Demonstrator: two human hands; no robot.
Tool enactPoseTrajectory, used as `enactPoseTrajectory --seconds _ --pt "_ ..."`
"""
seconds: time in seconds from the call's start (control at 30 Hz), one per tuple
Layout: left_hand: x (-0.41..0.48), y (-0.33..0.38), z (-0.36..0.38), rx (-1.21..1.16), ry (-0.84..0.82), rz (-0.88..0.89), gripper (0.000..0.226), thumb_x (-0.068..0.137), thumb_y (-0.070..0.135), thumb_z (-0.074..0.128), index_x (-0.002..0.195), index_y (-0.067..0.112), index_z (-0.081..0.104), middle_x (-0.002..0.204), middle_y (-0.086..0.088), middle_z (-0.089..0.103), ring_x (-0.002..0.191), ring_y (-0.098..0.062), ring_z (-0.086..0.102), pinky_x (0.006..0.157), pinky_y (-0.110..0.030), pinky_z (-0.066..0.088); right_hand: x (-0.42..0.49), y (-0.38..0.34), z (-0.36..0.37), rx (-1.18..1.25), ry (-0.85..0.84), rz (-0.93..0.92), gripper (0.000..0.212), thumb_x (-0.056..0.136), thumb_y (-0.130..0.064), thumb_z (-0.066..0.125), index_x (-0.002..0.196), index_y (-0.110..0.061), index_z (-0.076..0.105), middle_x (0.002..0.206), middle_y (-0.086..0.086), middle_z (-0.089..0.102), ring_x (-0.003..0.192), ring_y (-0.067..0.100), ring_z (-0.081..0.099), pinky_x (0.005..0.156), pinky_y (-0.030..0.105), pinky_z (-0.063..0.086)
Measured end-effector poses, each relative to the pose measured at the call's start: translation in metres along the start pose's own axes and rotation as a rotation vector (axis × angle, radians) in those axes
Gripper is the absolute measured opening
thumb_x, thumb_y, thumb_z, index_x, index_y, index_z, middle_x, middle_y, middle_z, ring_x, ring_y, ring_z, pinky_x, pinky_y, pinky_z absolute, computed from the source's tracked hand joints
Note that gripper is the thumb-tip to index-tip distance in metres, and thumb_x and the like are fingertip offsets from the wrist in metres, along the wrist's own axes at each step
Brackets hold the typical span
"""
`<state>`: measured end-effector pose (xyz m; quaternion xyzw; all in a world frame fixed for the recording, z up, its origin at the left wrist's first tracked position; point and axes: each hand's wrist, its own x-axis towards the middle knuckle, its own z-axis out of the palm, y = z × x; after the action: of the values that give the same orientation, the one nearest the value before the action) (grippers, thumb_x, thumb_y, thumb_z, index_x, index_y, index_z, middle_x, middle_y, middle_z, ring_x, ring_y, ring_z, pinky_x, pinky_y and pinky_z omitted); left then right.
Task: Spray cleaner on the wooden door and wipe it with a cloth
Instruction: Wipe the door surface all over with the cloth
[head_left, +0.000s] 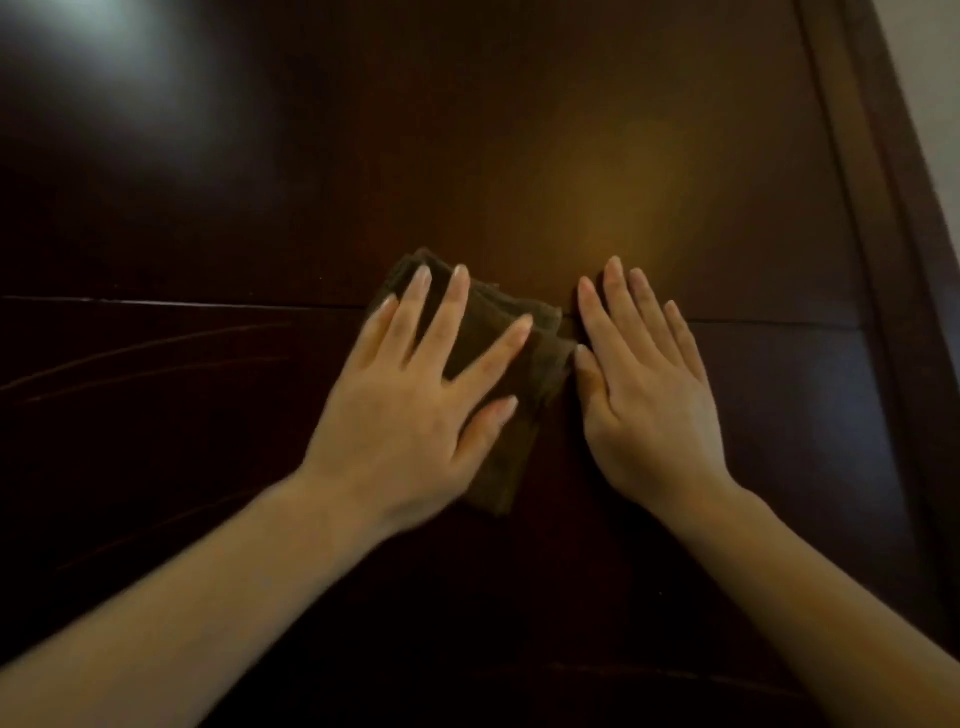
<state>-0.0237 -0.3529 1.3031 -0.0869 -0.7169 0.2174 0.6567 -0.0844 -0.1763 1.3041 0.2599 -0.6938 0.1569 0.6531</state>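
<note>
Fingers (470, 301) of my left hand (415, 400) are spread wide and flat, all 5 fanned apart, pressing a folded dark brown cloth (511, 364) against the wooden door (260, 182). Nothing is curled or pinched; the palm and fingers simply lie on top of the fabric. My right hand (649, 395) is also open and flat, but with its fingers held close together, resting bare on the wood just beside the cloth. Its thumb tip touches the cloth's right edge, and it holds nothing.

I see the cloth as a thick folded pad, longer than wide. Its long axis runs from lower right of my left wrist up toward the upper left, tilted a little off vertical in the view. Its far corner pokes out past my left fingertips, and its near end shows below the palm.

Across the door, a thin horizontal seam (156, 302) passes under the cloth and both sets of fingertips. Farther up, the dark glossy panel carries a warm yellowish reflection above my right hand and a pale glare in the top left. At the far right, the raised door edge (852, 208) runs diagonally, with a pale wall (930, 78) beyond it.
</note>
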Motion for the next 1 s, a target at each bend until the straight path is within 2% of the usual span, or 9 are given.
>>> enactPoseTrajectory --seconds 0.07,0.17,0.3,0.4,0.53,0.7,0.77,0.9,1.0 --pt "0.011 -0.019 -0.005 0.061 -0.016 -0.072 0.053 0.094 0.050 0.023 0.143 0.031 0.025 0.148 -0.027 0.025 0.134 -0.051 0.022 0.108 -0.056 0.021 0.000 -0.002 0.000 -0.009 -0.002 0.009 0.061 0.093 -0.044 0.010 0.148 -0.017 0.017 0.155 -0.001 0.007 0.142 0.008 -0.002 0.114 0.025 -0.006" --pt "0.013 -0.032 -0.009 0.091 -0.085 -0.163 0.052 0.091 0.056 0.008 0.142 0.042 0.009 0.155 -0.017 0.011 0.135 -0.055 0.007 0.108 -0.061 0.009 -0.001 -0.004 -0.001 -0.020 -0.029 0.021 0.063 0.092 -0.049 0.008 0.148 -0.020 0.012 0.156 -0.003 0.002 0.142 0.008 -0.006 0.114 0.025 -0.008" --pt "-0.016 -0.009 -0.008 0.100 -0.080 -0.088 0.054 0.094 0.053 0.013 0.144 0.037 0.025 0.154 -0.012 0.021 0.134 -0.055 0.012 0.104 -0.067 0.012 -0.001 -0.006 -0.004 -0.067 -0.073 0.017 0.071 0.088 -0.058 0.006 0.149 -0.022 0.005 0.157 -0.002 -0.005 0.142 0.009 -0.012 0.114 0.027 -0.010" --pt "-0.024 -0.012 -0.004 0.079 -0.055 -0.018 0.054 0.095 0.051 0.018 0.144 0.031 0.026 0.154 -0.008 0.023 0.138 -0.047 0.012 0.107 -0.064 0.011 -0.001 -0.007 -0.004 -0.087 -0.088 0.015 0.074 0.085 -0.061 0.005 0.149 -0.022 0.002 0.156 -0.002 -0.007 0.142 0.009 -0.014 0.113 0.026 -0.011" --pt "-0.017 -0.009 -0.003 0.003 -0.005 -0.145 0.056 0.096 0.048 0.019 0.146 0.025 0.021 0.155 -0.006 0.018 0.143 -0.032 0.006 0.111 -0.053 -0.004 -0.001 -0.006 -0.004 -0.093 -0.078 0.015 0.075 0.086 -0.061 0.007 0.149 -0.021 0.005 0.157 -0.002 -0.005 0.142 0.009 -0.012 0.113 0.027 -0.011" --pt "-0.036 -0.002 -0.003 -0.038 -0.036 -0.049 0.062 0.096 0.046 0.022 0.147 0.012 0.012 0.155 -0.007 0.018 0.143 -0.022 0.009 0.114 -0.045 0.002 0.000 -0.004 -0.003 -0.100 -0.082 0.013 0.075 0.086 -0.061 0.008 0.149 -0.021 0.005 0.157 -0.001 -0.004 0.142 0.008 -0.011 0.113 0.027 -0.010" --pt "-0.033 -0.011 -0.004 -0.056 -0.028 -0.074 0.063 0.096 0.046 0.021 0.147 0.012 0.011 0.155 -0.005 0.017 0.143 -0.020 0.010 0.115 -0.041 0.002 0.000 -0.003 -0.003 -0.100 -0.076 0.016 0.075 0.086 -0.062 0.008 0.149 -0.021 0.005 0.157 -0.001 -0.003 0.141 0.007 -0.011 0.113 0.026 -0.010" --pt "-0.027 -0.007 -0.004 -0.052 -0.003 -0.194 0.058 0.095 0.046 0.020 0.147 0.020 0.022 0.155 -0.004 0.019 0.143 -0.023 0.012 0.113 -0.045 0.003 -0.001 -0.006 -0.001 -0.094 -0.061 0.030 0.075 0.087 -0.061 0.009 0.149 -0.019 0.007 0.158 0.000 -0.001 0.141 0.007 -0.010 0.113 0.028 -0.008" --pt "-0.037 0.008 -0.002 -0.039 -0.031 -0.118 0.056 0.095 0.045 0.023 0.146 0.022 0.026 0.155 -0.006 0.021 0.143 -0.027 0.014 0.113 -0.051 0.007 0.000 -0.007 -0.002 -0.083 -0.064 0.028 0.075 0.087 -0.060 0.010 0.149 -0.018 0.008 0.158 0.003 0.000 0.143 0.011 -0.007 0.114 0.030 -0.008"
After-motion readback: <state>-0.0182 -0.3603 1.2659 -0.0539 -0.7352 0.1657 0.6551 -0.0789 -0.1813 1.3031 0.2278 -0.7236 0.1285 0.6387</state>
